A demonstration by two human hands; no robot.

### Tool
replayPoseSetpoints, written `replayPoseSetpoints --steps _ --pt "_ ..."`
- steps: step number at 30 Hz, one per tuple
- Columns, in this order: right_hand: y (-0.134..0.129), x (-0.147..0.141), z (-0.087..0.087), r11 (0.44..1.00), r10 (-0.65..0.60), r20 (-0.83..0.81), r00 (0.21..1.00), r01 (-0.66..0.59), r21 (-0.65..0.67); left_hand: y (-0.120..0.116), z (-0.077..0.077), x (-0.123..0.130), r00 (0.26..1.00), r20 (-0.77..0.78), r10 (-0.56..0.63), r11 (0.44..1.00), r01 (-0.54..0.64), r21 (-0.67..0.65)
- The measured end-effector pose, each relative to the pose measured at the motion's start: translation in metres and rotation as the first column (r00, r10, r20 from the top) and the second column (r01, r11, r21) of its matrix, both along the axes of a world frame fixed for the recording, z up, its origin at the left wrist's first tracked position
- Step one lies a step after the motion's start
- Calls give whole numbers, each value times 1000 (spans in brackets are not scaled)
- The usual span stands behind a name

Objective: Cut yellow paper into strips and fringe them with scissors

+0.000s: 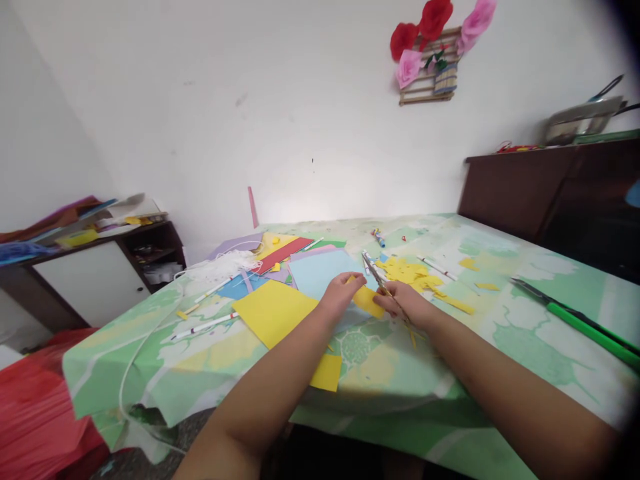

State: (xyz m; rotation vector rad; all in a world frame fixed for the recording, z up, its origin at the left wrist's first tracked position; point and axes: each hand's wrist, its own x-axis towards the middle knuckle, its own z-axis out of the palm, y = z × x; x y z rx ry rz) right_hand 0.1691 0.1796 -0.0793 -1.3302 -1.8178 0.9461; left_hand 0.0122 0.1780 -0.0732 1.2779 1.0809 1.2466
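My left hand pinches a small piece of yellow paper over the middle of the table. Closed around a pair of scissors, my right hand is just to the right of that piece. The scissor blades point up and away from me, beside the paper; whether they touch it I cannot tell. Behind my right hand lies a heap of yellow paper scraps. A large yellow sheet rests left of my hands, and a light blue sheet lies behind them.
A green-handled cutting tool lies at the right on the patterned tablecloth. White string, coloured sheets and several pens, such as a white pen, are spread at the left. A dark cabinet stands at the right.
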Motion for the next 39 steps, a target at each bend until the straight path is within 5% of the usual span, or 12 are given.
replayPoseSetpoints --steps 9,16,28,32,39 --pt "-1 1 1 999 43 -132 990 -47 -28 4 -2 -5 963 -233 136 991 -132 32" --pt "8 4 -2 998 54 -260 964 -55 3 5 -5 -4 991 -128 44 996 -53 -73" --pt "19 18 -2 966 -246 116 962 254 -54 7 0 -8 991 120 63 988 -45 -147" --pt "16 18 3 945 -326 117 938 319 76 8 1 -8 988 120 99 979 -75 -192" --pt "-2 3 9 829 -459 -18 888 435 351 12 2 -3 985 -32 168 947 -170 -273"
